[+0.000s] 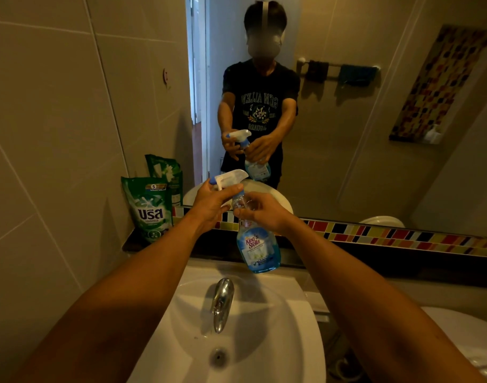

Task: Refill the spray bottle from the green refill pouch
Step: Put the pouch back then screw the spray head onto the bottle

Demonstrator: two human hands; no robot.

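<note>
Spray bottle point(258, 248) is held up over the back edge of the sink point(278, 327), tilted, blue liquid sitting in the lower part, so it's partly full. Right hand point(261, 214) is wrapped round the neck, fingers curled tight on it. Left hand point(213, 205) has the trigger head point(231, 178), thumb and fingers pinching round it just above the collar. Looks like the step is unscrewing the head.

To do it well: lock the neck with the right, turn only the collar with the left, not the nozzle body. Bring the bottle upright first, since tilted plus open means spill. Lift the head straight up so the dip tube clears, let it drip over the basin.

Green refill pouch point(151, 208) stands on the ledge point(131, 243) to the left, against the wall, untouched, well apart from both hands. Tap point(221, 302) is below the bottle.
</note>
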